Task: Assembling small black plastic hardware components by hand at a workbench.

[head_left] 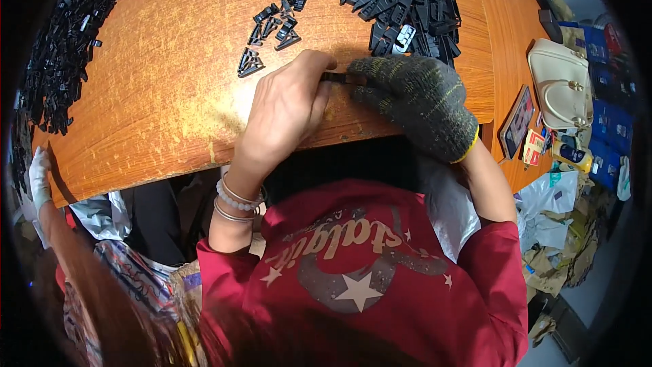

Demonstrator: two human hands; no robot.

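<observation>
At the near edge of the table, my left hand is bare, with bracelets on the wrist, and its fingers are pinched at one end of a small black plastic part. My right hand wears a dark knitted work glove with a yellow cuff. Its gloved fingers close on the other end of that part, so most of its shape is hidden. Just beyond my left hand lie several loose black triangular clips and small black pieces. Past the glove is a heap of black wedge-shaped parts, with one whitish piece among them.
A long pile of black plastic parts runs down the table's left side. At the lower left is another person's gloved hand. On the right are a cream handbag, a framed flat item and a yellow-labelled bottle.
</observation>
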